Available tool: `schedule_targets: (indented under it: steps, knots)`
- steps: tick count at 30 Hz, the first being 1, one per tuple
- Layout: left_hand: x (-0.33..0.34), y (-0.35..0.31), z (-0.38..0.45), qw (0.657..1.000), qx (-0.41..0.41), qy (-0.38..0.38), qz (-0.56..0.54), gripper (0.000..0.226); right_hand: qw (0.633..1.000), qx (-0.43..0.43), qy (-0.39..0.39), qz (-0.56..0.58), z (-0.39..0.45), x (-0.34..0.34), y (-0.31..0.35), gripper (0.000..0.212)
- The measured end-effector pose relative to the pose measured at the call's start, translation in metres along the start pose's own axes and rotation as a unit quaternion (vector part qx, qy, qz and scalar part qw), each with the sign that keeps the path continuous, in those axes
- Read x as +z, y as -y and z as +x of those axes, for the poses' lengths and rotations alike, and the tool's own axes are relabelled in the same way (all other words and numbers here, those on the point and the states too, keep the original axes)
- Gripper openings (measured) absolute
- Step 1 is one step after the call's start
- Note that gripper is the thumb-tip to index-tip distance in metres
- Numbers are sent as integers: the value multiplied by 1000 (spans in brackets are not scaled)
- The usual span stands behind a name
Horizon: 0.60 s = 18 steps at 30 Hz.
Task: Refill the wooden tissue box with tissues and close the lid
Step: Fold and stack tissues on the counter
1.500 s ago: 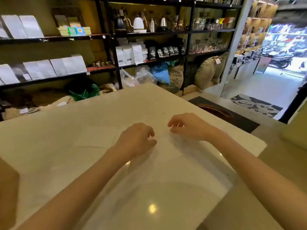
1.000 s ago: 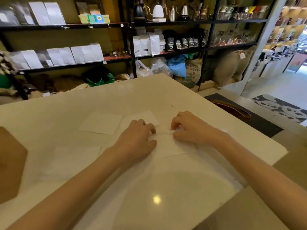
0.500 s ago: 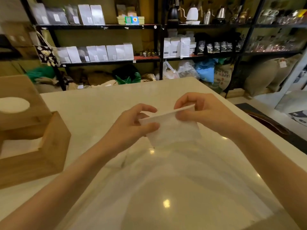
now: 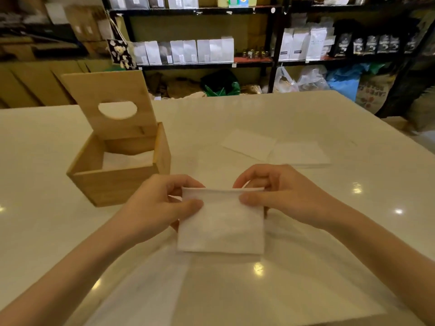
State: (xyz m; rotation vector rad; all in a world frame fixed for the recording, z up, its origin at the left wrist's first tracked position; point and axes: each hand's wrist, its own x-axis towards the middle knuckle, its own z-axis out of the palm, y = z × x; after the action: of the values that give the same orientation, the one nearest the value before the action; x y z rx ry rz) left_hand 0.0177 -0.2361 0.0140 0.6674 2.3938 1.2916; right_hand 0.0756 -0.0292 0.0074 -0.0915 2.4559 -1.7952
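Note:
A folded white tissue (image 4: 221,224) hangs above the table, pinched at its top corners by my left hand (image 4: 155,205) and my right hand (image 4: 282,196). The wooden tissue box (image 4: 113,184) stands to the left of my hands, a little farther away. Its lid (image 4: 110,90) with an oval hole is tilted up and open. White tissues (image 4: 127,160) lie inside the box. Two more flat tissues (image 4: 249,144) (image 4: 299,154) rest on the table beyond my right hand.
The white table (image 4: 235,114) spreads wide around the box. Behind it stand dark shelves (image 4: 207,64) with white pouches, boxes and bags. Sacks and plastic bags (image 4: 306,78) sit on the floor at the back right.
Both hands lifted the folded tissue off the table and now hold it up. My view swung left, bringing the open wooden box into sight.

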Motion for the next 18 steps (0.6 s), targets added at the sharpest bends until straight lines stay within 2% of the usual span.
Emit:
schedule_targets:
  steps: [4, 8, 10, 13, 16, 18]
  knots:
    - [2, 19, -6, 994, 24, -28, 105, 13, 992, -29, -44, -114, 1, 18, -12, 15]
    - [10, 29, -12, 967, 78, -50, 236, 23, 976, -42, -58, -207, 0, 29, -17, 9]
    - [11, 32, -12, 959, 97, -43, 264, 30, 952, -52, -57, -295, -1, 28, -19, 4]
    - [8, 35, -10, 944, 120, -32, 305, 44, 907, -79, -68, -407, 0, 20, -18, 24]
    - [5, 33, -10, 935, 130, -14, 330, 54, 892, -123, -100, -424, 7, 10, -15, 35]
    - [3, 29, -11, 928, 147, -19, 343, 56, 890, -135, -115, -420, 14, 5, -13, 28]
